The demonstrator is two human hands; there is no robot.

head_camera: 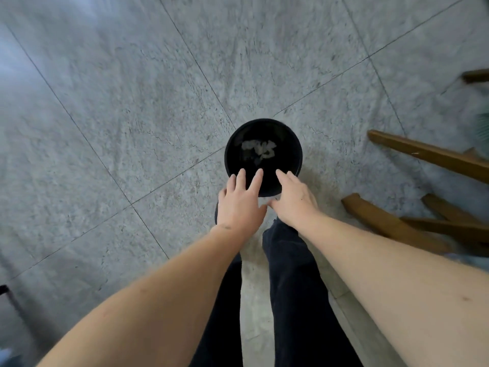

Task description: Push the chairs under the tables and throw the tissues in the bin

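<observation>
Head view, looking straight down: I see the black bin (263,157) standing on the grey stone floor (132,115), with pale crumpled tissues (259,149) lying at its bottom. My left hand (239,202) and right hand (293,200) hover side by side over the bin's near rim — fingers spread and straight, holding nothing. Wooden chair legs (428,154) show at the right edge, blurred — near the bin, not touching it.

The bin (263,154) in the centre is black, with whitish tissues (259,148) inside. The floor (132,102) is grey speckled stone with dark joint lines. Brown wooden chair legs (428,154) at right; the trousers (293,287) are dark.
</observation>
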